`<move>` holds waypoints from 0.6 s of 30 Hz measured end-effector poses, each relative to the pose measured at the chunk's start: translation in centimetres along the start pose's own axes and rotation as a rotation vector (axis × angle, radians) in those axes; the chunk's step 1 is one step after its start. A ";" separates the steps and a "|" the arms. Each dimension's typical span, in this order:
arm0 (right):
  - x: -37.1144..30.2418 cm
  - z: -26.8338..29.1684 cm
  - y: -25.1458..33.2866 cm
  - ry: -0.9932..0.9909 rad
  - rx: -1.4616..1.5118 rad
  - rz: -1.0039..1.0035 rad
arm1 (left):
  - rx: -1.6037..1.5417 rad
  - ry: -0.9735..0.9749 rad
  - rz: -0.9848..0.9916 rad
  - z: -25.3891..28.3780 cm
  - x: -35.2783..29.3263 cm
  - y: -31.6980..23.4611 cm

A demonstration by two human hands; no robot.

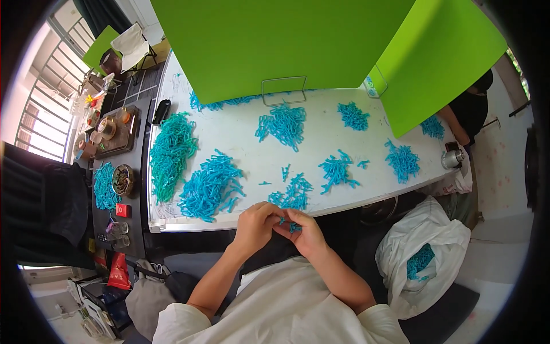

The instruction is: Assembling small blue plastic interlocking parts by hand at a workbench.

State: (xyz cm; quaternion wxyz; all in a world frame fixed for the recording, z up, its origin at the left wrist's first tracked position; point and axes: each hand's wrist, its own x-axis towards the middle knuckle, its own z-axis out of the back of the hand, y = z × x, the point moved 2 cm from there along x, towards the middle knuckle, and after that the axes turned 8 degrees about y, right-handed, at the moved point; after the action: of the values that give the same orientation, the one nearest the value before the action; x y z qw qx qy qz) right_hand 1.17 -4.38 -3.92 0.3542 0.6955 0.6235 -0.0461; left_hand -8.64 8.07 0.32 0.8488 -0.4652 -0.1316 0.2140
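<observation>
A long white tabletop [240,135] stretches across the scene. On its far side stands a large, flat, bright green panel [281,46], with a second green panel [441,57] angled at the right; the thin metal wire frame [284,78] at the first panel's foot probably props it up. At near right, a crumpled white plastic sack [452,241] gapes, showing more blue strands inside; its depth is hidden. On the table's left lies a long heap of teal-green strands [172,157], and just beside it a broad mound of bright blue pieces [209,189]. Smaller blue clusters spread rightward, apart, perhaps to keep portions separate. Behind the right panel, a person in black [470,109] is mostly hidden.

At the near edge, the left hand [255,226] and right hand [306,232] meet, likely drawn close because the pieces are so small. The right is half curled around a few short blue pieces [295,227]. The left's fingers are bunched towards its thumb; whether they grip anything cannot be told. Fingers cover much of the held pieces, hiding their shape and number. A loose blue cluster [295,192] lies just beyond.
</observation>
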 end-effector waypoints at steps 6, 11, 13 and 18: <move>0.4 -1.0 0.4 0.003 -0.082 -0.019 | -0.285 0.018 0.229 -0.4 0.0 1.7; 1.1 -1.3 0.6 0.001 -0.076 -0.003 | -0.210 -0.128 0.080 -0.6 0.8 2.2; 1.6 -1.9 1.0 -0.015 -0.124 0.011 | -0.892 -0.102 0.529 -0.9 0.4 2.8; 1.8 -1.3 0.1 0.021 -0.452 0.224 | -1.025 0.003 0.651 -1.0 -0.6 4.6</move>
State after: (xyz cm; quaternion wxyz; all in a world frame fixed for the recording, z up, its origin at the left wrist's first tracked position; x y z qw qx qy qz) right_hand 1.17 -2.14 -3.82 0.4973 0.6636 0.5407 0.1413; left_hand -9.79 9.22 -4.08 0.4079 -0.8313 -0.0675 0.3715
